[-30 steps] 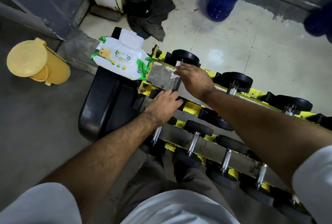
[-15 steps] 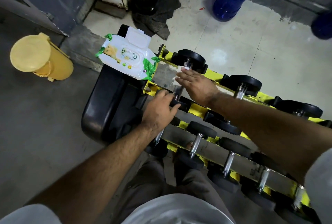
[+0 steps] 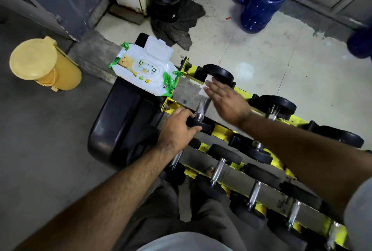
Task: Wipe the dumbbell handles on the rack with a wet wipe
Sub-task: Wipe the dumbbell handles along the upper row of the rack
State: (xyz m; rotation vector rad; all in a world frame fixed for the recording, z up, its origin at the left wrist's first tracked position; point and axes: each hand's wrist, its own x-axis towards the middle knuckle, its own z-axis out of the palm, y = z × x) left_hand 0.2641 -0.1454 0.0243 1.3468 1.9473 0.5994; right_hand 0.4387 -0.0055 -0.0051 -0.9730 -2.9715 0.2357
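The yellow rack [image 3: 222, 132] runs away to the right of both hands, holding two rows of black-ended dumbbells. The end dumbbell [image 3: 203, 107] of the upper row is the one in hand; judging by its place at the rack's end, the wiping looks barely begun, with every other handle to the right and in the lower row apparently still to do. The left hand [image 3: 178, 128] curls its fingers round the near black end, steadying it. The right hand [image 3: 227, 100], blurred, lies with fingers straight and together on the white wet wipe [image 3: 206, 88], pressing it on the far part of the handle [image 3: 201, 107], whose knurled steel shines bare just below the fingertips.
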